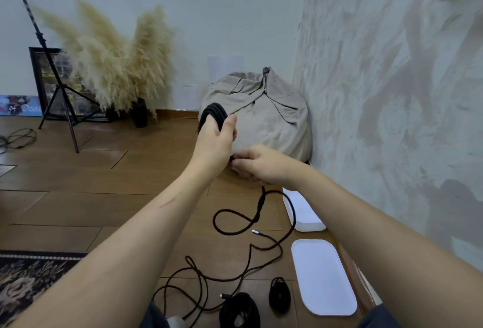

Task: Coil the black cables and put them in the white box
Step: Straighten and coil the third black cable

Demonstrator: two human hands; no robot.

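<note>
My left hand point(215, 142) is raised in front of me and grips a partly wound coil of black cable point(210, 113). Just below it, my right hand point(257, 164) pinches the same cable where it leaves the coil. The loose rest of that black cable point(235, 225) trails down to the wooden floor in loops, its silver plug point(255, 232) lying free. Two finished black coils point(239, 309) point(279, 293) lie on the floor near my knees. The white box point(303, 210) stands by the right wall, with its white lid point(322, 275) flat on the floor nearer to me.
A beige bean bag point(264, 113) fills the corner behind my hands. At the left stand a black tripod point(58, 92), pampas grass in dark vases point(115, 66) and a framed picture. A patterned rug point(28, 275) lies at lower left; another cable point(15, 139) lies at far left.
</note>
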